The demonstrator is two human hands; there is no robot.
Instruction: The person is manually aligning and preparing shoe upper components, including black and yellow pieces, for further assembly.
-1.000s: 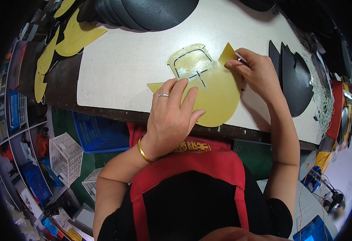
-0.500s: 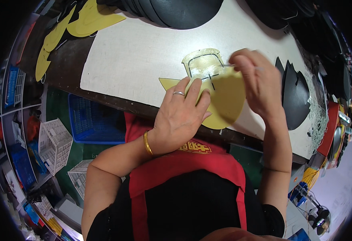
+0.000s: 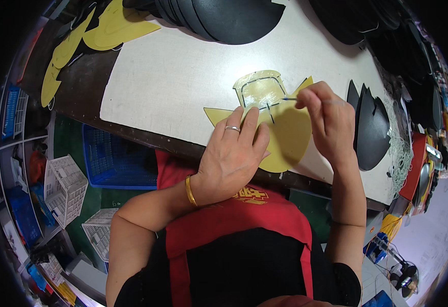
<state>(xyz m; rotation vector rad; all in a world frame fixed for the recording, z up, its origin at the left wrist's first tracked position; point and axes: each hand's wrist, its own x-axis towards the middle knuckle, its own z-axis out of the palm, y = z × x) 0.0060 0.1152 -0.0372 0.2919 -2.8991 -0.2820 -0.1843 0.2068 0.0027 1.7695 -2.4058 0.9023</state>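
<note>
A yellow flat template with dark slots in its upper part lies on the white work board. My left hand rests flat on its left side, fingers spread and pressing it down. In my right hand a thin pen is pinched, its tip at the slotted outline near the template's upper right. What lies under the template is mostly hidden.
Black cut pieces lie in a stack at the far edge and in a smaller pile at right, beside tangled pale thread. More yellow templates sit at far left. A blue crate stands below the table's left edge.
My right hand has come down slightly, and the pen tip now meets the template's slotted outline. My left hand keeps its place on the template. The whole view has shifted a little.
</note>
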